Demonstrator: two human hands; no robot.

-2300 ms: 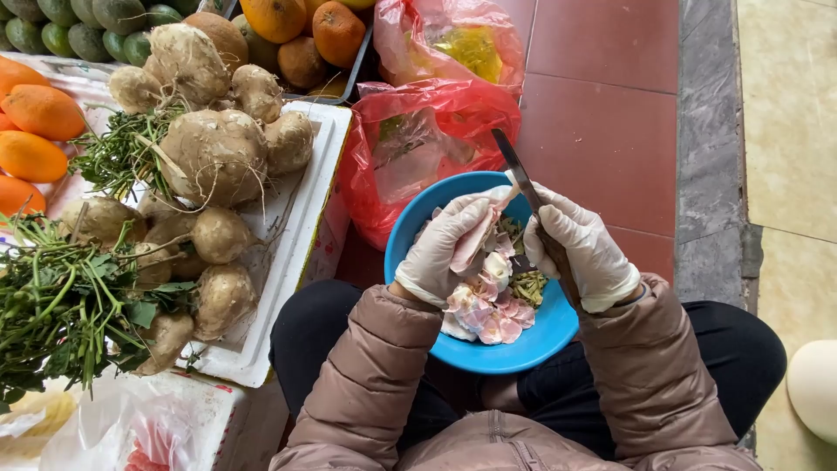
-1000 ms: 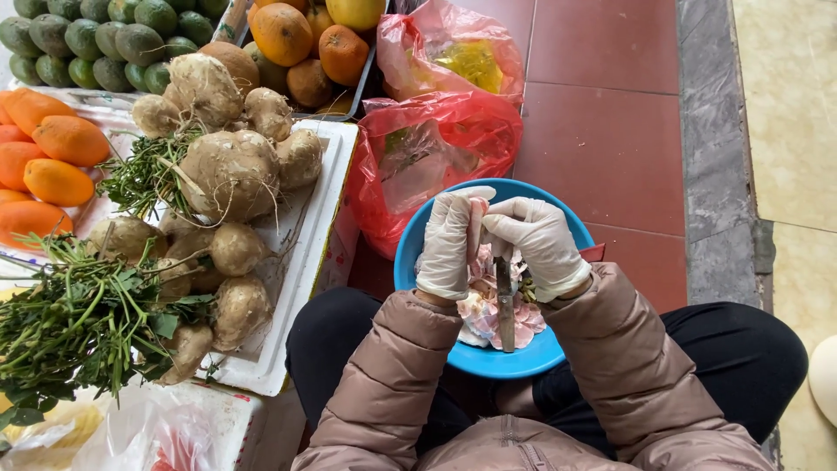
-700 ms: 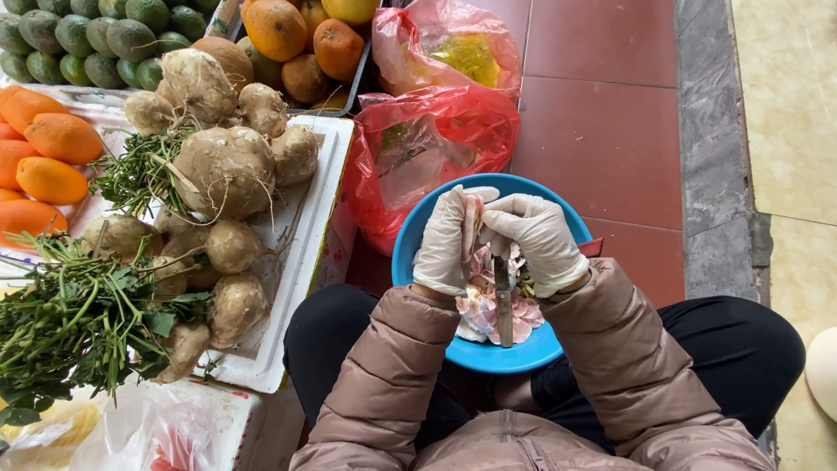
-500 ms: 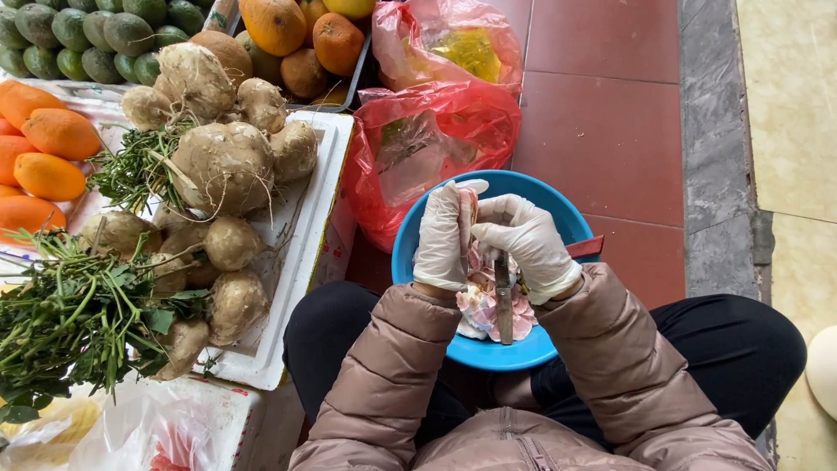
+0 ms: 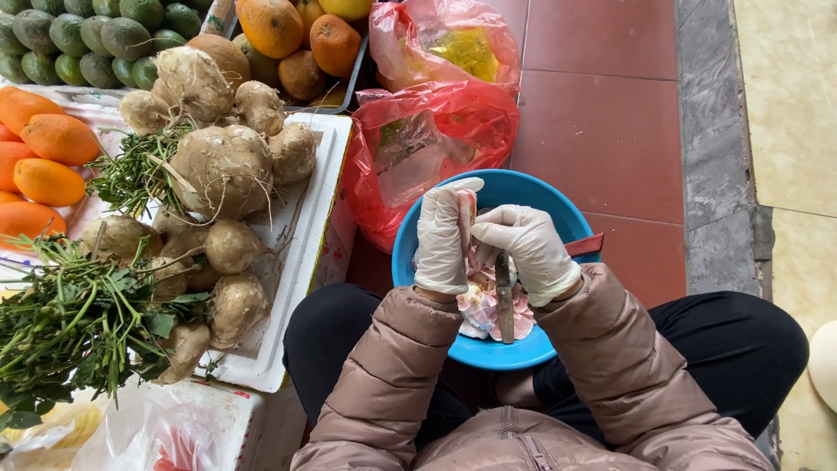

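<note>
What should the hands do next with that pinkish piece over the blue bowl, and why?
Probably draw the knife in the right hand along the pinkish piece that the left hand holds upright, so the trimmings drop into the blue bowl. The blade points down beside the piece, both gloved hands sit over the bowl, and pink and white scraps already lie in it.

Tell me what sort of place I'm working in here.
Likely a street produce stall: a white foam tray of knobbly brown root tubers, loose orange fruit and red plastic bags sit on a red tiled floor.
</note>
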